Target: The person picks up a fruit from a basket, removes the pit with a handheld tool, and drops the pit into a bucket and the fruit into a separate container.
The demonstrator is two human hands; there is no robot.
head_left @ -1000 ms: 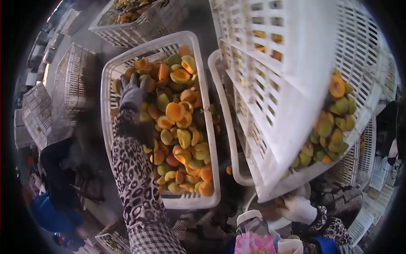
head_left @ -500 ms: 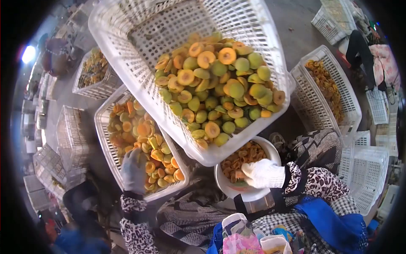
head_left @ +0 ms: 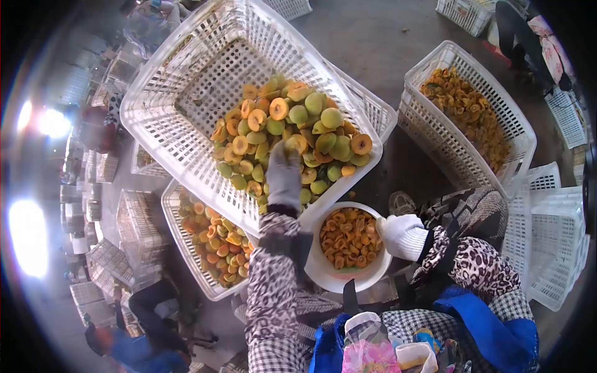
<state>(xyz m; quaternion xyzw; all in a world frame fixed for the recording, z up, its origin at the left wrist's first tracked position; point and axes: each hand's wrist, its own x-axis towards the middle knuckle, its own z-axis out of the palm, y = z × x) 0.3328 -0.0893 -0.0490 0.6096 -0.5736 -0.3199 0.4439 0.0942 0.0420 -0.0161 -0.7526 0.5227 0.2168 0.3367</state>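
Observation:
My left hand (head_left: 283,175), in a pale glove, reaches into the large white crate (head_left: 163,81). Its fingers stretch down onto the heap of halved green-and-orange apricots (head_left: 323,133), fingertips partly hidden among them. Below it stands a white bucket (head_left: 316,264) holding orange, ring-like fruit pieces (head_left: 349,236). My right hand (head_left: 403,236), in a white glove, is at the bucket's right rim with its fingers curled in; what they hold, if anything, is hidden.
A lower crate (head_left: 181,248) of apricot halves stands left, partly under the large one. Another crate (head_left: 463,121) of orange pieces is at the right, near stacked white crates (head_left: 556,242). A person in blue (head_left: 140,351) sits at lower left; other people are farther off.
My left hand has moved from the lower left crate up and right into the large crate. My right hand has drawn back from over the fruit pieces to the bucket's right rim.

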